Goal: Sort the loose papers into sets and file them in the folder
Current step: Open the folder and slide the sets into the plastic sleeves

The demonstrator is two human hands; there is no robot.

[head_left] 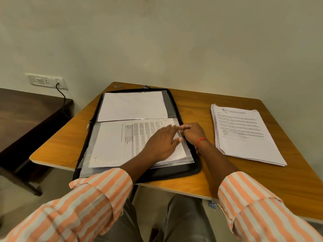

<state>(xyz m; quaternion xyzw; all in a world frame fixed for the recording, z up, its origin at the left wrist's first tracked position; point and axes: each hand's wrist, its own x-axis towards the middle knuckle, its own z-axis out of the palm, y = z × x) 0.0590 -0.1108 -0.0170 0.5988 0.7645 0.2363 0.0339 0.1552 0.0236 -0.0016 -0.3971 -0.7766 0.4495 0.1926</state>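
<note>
One thin, floppy sheet lies in the open folder's near half. Left hand fingers press flat on it, right hand fingers pinch the slippery sleeve edge. I'd grip corners, honestly.

The folder lies open on the table before me. A sheet sits in its far half, a second sheet in the near half, under my left hand. My right hand is at that half's right edge. A stack lies on the table, right of the folder.
</note>
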